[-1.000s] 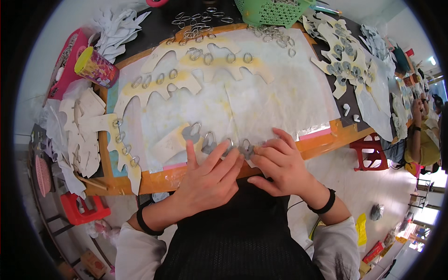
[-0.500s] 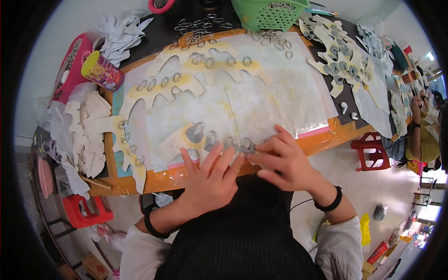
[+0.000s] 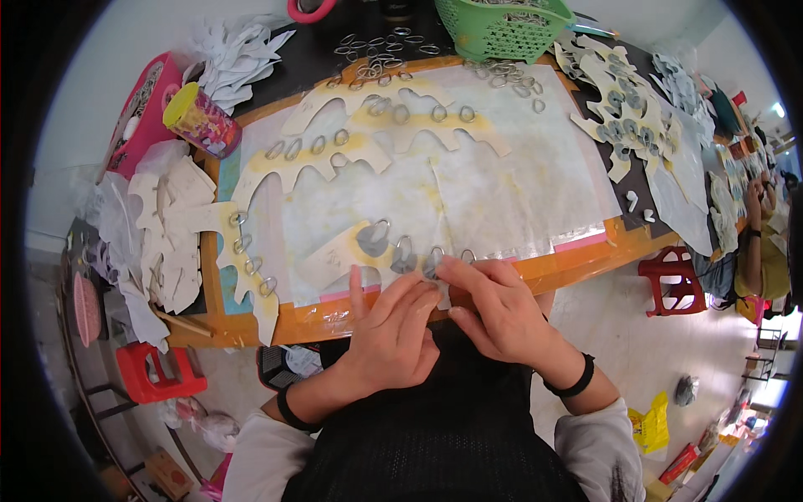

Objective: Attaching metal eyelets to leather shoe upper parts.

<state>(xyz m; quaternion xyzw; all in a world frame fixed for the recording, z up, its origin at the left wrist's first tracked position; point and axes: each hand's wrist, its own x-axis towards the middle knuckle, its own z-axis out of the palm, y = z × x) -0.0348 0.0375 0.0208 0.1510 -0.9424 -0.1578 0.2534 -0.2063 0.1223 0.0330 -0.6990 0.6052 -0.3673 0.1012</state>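
Note:
A cream cut-out piece (image 3: 330, 258) of thin sheet, perhaps leather, lies along the table's front edge. Metal D-shaped rings (image 3: 404, 244) stand along it, with grey rounded tabs (image 3: 373, 241) looped at them. My left hand (image 3: 393, 335) bends over the near edge of the piece, fingertips close together beside the middle tabs, one finger held apart. My right hand (image 3: 502, 314) has its index fingertip on a grey tab (image 3: 433, 264) and its thumb curled below. The fingertips of both hands almost meet, and they hide the piece's right part.
More ringed cream pieces (image 3: 314, 163) lie on the stained white sheet (image 3: 502, 180). Loose rings (image 3: 381, 63), a green basket (image 3: 502, 29), a patterned cup (image 3: 205, 125) and a pink basket (image 3: 134, 125) stand behind. Finished-looking pieces (image 3: 619, 100) pile at right. A red stool (image 3: 672, 280) stands beyond.
My hands have drawn closer together, the left fingers bending in and the right moving slightly left relative to the piece. The whole view has shifted slightly.

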